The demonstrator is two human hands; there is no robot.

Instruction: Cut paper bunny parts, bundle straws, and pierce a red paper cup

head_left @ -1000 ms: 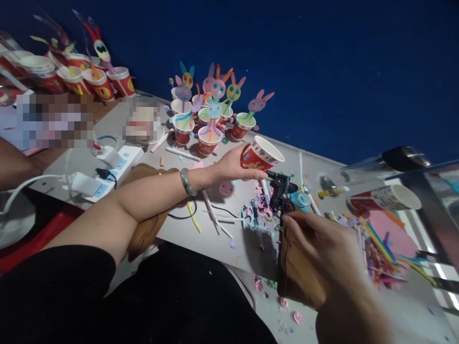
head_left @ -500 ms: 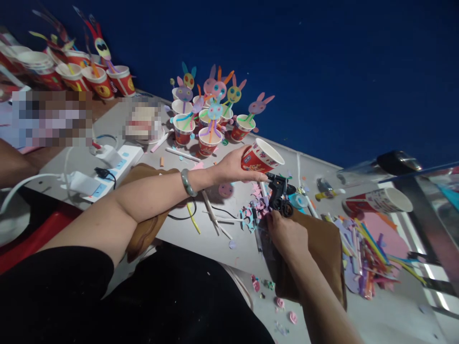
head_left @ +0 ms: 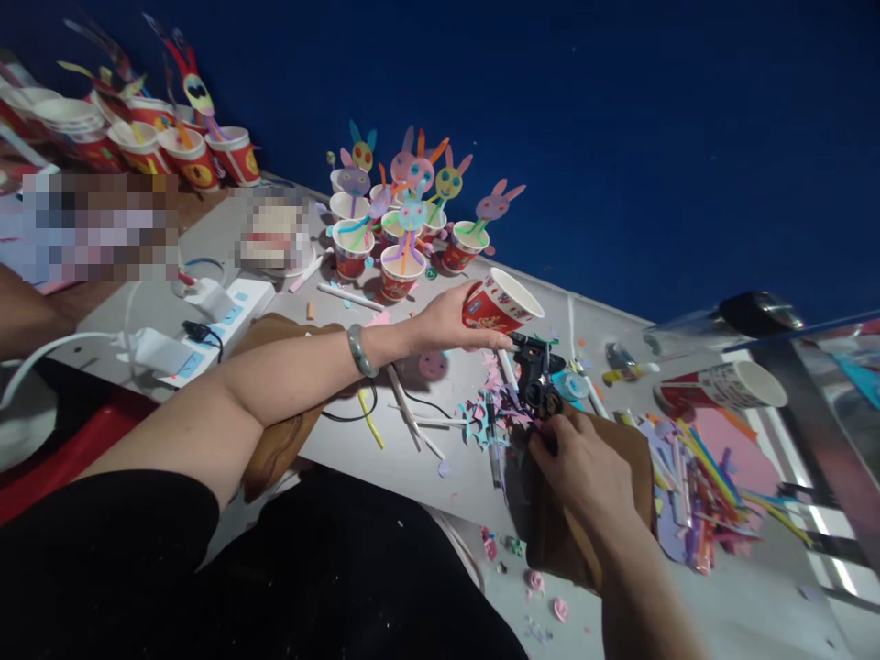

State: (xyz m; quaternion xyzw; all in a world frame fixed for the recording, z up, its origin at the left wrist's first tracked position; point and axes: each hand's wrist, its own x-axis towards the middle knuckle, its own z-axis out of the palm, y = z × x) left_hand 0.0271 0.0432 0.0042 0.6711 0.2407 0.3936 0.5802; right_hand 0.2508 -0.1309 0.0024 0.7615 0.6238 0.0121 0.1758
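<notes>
My left hand is wrapped round a red and white paper cup, tilted with its mouth to the upper right. Just below the cup's rim stands a black device with round parts at its lower end. My right hand is below that device, thumb and fingers bent together at a heap of small paper cut-outs; what the fingertips hold, if anything, is hidden. A brown cloth-like piece lies partly under my right hand. Near my left wrist lies a pink paper face.
Several cups with paper rabbit figures stand by the blue wall. More cups stand at the far left, near another person's arm. A power strip lies left; coloured straws and a tipped cup lie right.
My right hand has moved slightly right and away from the black device's lower end, its fingers now bent over the paper bits. The device shifted slightly. My left hand keeps the cup in place.
</notes>
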